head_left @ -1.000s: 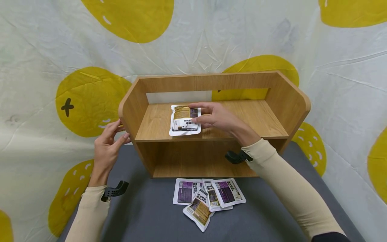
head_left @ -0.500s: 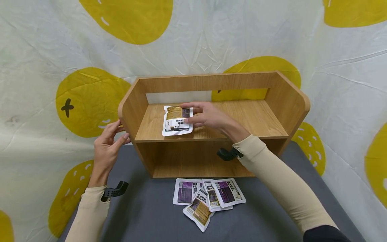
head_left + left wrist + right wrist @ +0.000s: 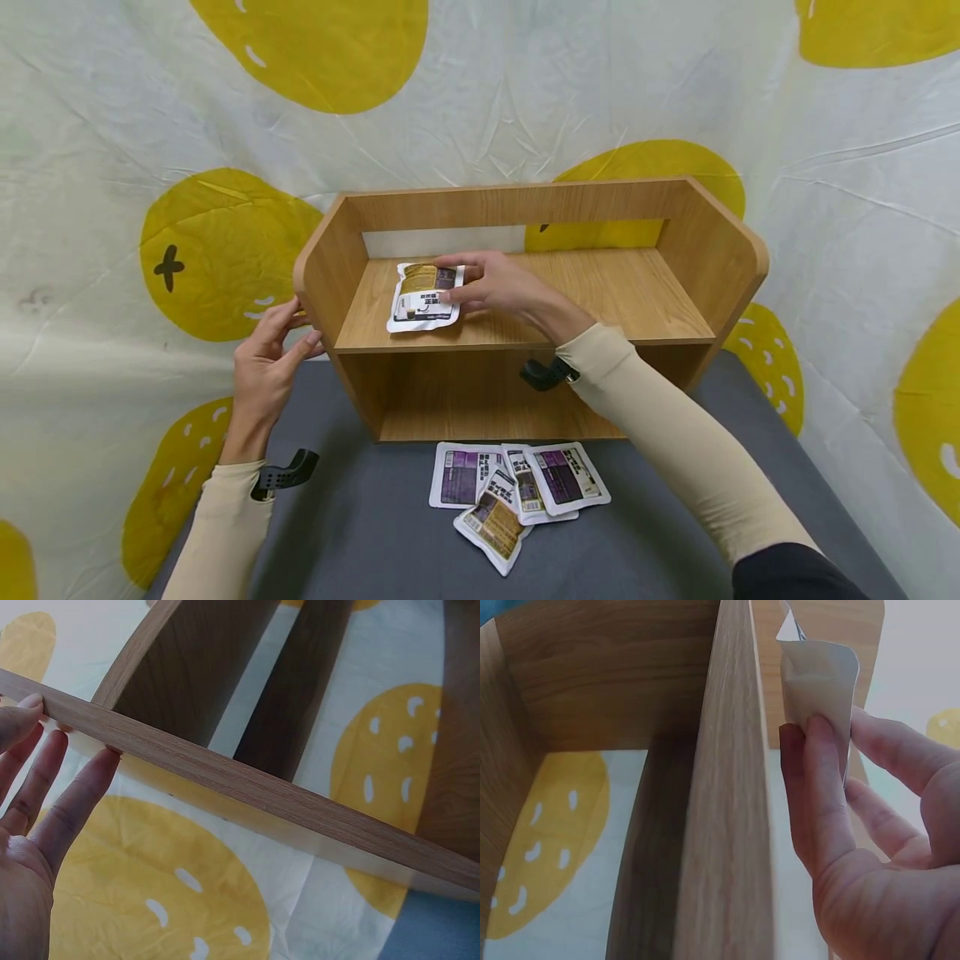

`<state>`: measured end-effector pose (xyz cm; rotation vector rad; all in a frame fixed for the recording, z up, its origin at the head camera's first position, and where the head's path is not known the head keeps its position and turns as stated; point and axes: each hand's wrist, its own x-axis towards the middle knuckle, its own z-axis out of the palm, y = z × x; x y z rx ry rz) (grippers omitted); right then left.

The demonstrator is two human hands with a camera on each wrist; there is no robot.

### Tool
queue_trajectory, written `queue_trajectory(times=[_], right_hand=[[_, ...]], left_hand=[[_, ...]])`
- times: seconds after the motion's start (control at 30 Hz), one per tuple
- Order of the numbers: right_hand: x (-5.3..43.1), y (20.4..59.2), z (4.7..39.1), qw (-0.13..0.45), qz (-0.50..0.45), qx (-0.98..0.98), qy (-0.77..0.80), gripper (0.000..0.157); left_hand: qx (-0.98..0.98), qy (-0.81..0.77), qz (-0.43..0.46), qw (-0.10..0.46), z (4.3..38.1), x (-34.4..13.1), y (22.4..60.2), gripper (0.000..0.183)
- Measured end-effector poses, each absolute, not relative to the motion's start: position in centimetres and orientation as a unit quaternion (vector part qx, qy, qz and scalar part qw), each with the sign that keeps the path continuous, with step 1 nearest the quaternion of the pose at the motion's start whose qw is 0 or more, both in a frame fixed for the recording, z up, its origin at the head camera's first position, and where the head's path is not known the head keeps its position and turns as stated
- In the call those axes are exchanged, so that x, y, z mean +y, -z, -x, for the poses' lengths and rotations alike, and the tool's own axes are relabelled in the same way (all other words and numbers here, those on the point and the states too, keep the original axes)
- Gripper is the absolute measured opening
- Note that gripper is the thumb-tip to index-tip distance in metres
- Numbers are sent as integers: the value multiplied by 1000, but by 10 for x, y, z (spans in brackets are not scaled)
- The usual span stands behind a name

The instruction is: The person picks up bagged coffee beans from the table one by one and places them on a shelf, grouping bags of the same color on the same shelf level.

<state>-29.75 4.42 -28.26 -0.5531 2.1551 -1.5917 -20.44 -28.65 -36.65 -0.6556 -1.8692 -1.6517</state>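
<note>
My right hand (image 3: 506, 290) pinches a white-edged pouch (image 3: 422, 302) by its right side, thumb over the printed front and fingers behind. The pouch has a gold and purple label and stands tilted above the upper board (image 3: 592, 304) of a wooden shelf, toward its left end. Its plain back (image 3: 819, 675) faces the right wrist view. At the shelf's left side panel (image 3: 333, 279), my left hand (image 3: 264, 375) touches the outside with extended fingers (image 3: 79, 802). Parts of the left fingertips are hidden by the panel.
Several similar pouches, among them a gold one (image 3: 491, 525) and a purple one (image 3: 566, 479), lie overlapping on the grey table (image 3: 360, 533) before the shelf. A lower compartment (image 3: 480, 400) sits under the upper board. A yellow-patterned curtain (image 3: 480, 100) hangs behind.
My right hand has carried the pouch leftward along the upper board, nearer the left side panel. The left hand and the pouches on the table stay in place.
</note>
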Motion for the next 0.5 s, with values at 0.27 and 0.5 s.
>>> queue_trajectory(times=[0.27, 0.5], right_hand=[[40, 286, 309, 220, 176, 774, 568, 66], [39, 287, 314, 220, 165, 777, 566, 72]], left_hand=[[-702, 612, 239, 276, 204, -286, 366, 63], [-693, 616, 248, 280, 205, -286, 367, 63]])
